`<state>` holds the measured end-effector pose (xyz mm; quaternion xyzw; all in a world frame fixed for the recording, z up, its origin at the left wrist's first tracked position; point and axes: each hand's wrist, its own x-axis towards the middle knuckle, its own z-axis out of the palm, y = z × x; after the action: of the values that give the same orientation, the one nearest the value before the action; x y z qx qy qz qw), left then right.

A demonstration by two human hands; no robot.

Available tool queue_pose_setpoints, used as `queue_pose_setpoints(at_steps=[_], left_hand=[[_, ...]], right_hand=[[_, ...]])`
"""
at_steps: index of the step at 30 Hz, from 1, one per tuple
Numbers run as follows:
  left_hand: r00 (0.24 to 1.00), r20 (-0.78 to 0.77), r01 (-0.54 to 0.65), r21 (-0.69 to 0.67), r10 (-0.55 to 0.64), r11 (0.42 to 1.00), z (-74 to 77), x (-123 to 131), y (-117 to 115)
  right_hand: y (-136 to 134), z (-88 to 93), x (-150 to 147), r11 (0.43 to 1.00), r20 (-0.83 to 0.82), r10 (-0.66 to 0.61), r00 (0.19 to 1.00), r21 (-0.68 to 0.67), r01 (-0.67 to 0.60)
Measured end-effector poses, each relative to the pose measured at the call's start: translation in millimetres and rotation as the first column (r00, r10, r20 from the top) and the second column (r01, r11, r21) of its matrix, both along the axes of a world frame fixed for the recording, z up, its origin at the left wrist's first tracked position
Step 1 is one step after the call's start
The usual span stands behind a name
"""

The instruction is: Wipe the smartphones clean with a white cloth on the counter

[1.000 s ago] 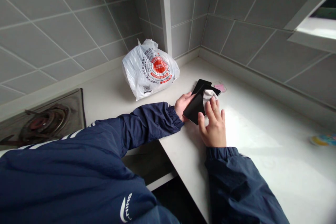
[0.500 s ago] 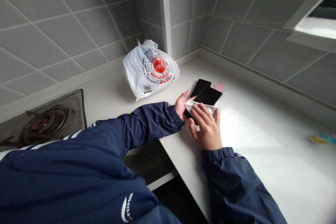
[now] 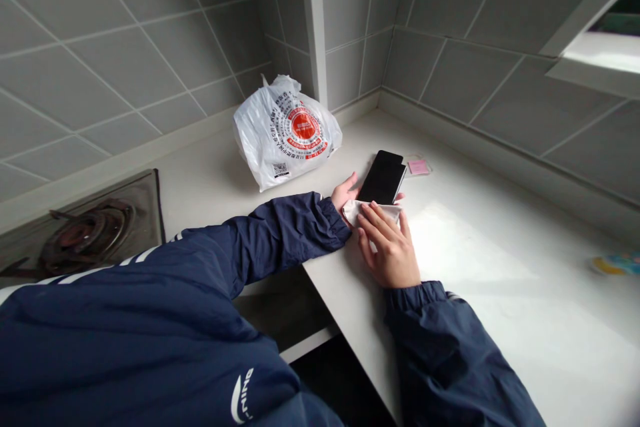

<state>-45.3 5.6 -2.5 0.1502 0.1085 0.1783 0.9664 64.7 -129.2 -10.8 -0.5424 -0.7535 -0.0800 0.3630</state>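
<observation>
My left hand (image 3: pixel 344 193) is under a black smartphone (image 3: pixel 383 185) and holds it, thumb along its left side and fingertips showing at its right edge. A thin white cloth (image 3: pixel 353 212) covers the near end of the phone. My right hand (image 3: pixel 393 253) presses this cloth onto the screen, its fingers close together and laid over it. Whether the cloth is fabric or paper I cannot tell. Behind the held phone lies a second dark, flat, phone-like object (image 3: pixel 390 157) on the counter, partly covered by the first.
A small pink packet (image 3: pixel 418 167) lies on the white counter (image 3: pixel 465 307), right of the phones. A printed white plastic bag (image 3: pixel 285 137) stands near the corner. On the left is a gas stove burner (image 3: pixel 85 235). A blurred colourful item (image 3: pixel 617 263) rests far right.
The held phone has turned and now overlaps the second one more closely. My right hand and the cloth have shifted slightly left and toward the phone's near end.
</observation>
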Motion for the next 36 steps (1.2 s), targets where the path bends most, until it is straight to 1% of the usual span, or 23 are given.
queue_pose_setpoints(at_steps=[2, 5, 8, 11, 13, 15, 17, 20, 21, 24, 27, 32, 36], left_hand=[[0.999, -0.046, 0.017, -0.024, -0.018, 1.000, -1.4, 0.0, 1.3], [0.995, -0.102, -0.001, -0.038, -0.003, 0.999, 1.0, 1.6, -1.8], [0.995, -0.081, -0.066, -0.007, 0.065, 0.998, 5.8, 4.7, -7.3], [0.990, -0.073, -0.121, 0.005, 0.121, 0.993, 9.5, 6.4, -10.4], [0.993, -0.046, -0.104, 0.008, 0.104, 0.995, 11.3, 5.9, -11.3], [0.997, 0.008, -0.077, 0.025, 0.077, 0.997, 12.6, 4.6, -12.1], [0.997, 0.050, -0.062, 0.052, 0.060, 0.997, 13.0, 3.2, -12.8], [0.997, 0.064, -0.053, 0.089, 0.048, 0.995, 11.4, 1.8, -12.5], [0.997, 0.063, -0.049, 0.098, 0.043, 0.994, 10.5, 1.5, -12.0], [0.999, 0.046, -0.025, 0.110, 0.020, 0.994, 8.9, 1.3, -10.0], [1.000, 0.023, -0.023, 0.113, 0.020, 0.993, 9.7, 1.9, -8.3], [0.998, -0.015, -0.054, 0.080, 0.055, 0.995, 11.6, 2.9, -7.7], [0.995, -0.011, -0.098, 0.085, 0.100, 0.992, 13.3, 2.2, -10.3]], right_hand=[[1.2, -2.6, 0.8, 1.000, 0.003, -0.018, 1.000, 0.014, 0.018], [2.6, -4.5, 2.4, 0.997, -0.037, -0.050, 0.998, 0.065, 0.052], [3.5, -5.1, 3.8, 0.994, -0.077, -0.063, 0.995, 0.089, 0.070], [4.1, -5.0, 4.1, 0.995, -0.074, -0.059, 0.996, 0.081, 0.065], [4.1, -4.2, 3.3, 0.993, -0.067, -0.069, 0.995, 0.094, 0.075], [3.5, -2.6, 2.1, 0.987, -0.059, -0.086, 0.994, 0.134, 0.094], [2.0, -0.5, 1.0, 0.976, -0.056, -0.132, 0.990, 0.170, 0.140], [-1.6, 2.4, 1.4, 0.969, -0.031, -0.194, 0.981, 0.152, 0.196], [-2.7, 3.0, 2.2, 0.974, -0.009, -0.188, 0.982, 0.129, 0.188], [-4.5, 4.2, 5.4, 0.992, 0.062, -0.119, 0.991, 0.055, 0.116], [-4.5, 4.0, 6.5, 0.995, 0.100, -0.095, 0.990, 0.028, 0.092], [-3.1, 2.0, 5.6, 0.991, 0.078, -0.124, 0.989, 0.064, 0.119], [-1.1, 1.0, 12.6, 0.981, 0.058, -0.159, 0.986, 0.120, 0.151]])
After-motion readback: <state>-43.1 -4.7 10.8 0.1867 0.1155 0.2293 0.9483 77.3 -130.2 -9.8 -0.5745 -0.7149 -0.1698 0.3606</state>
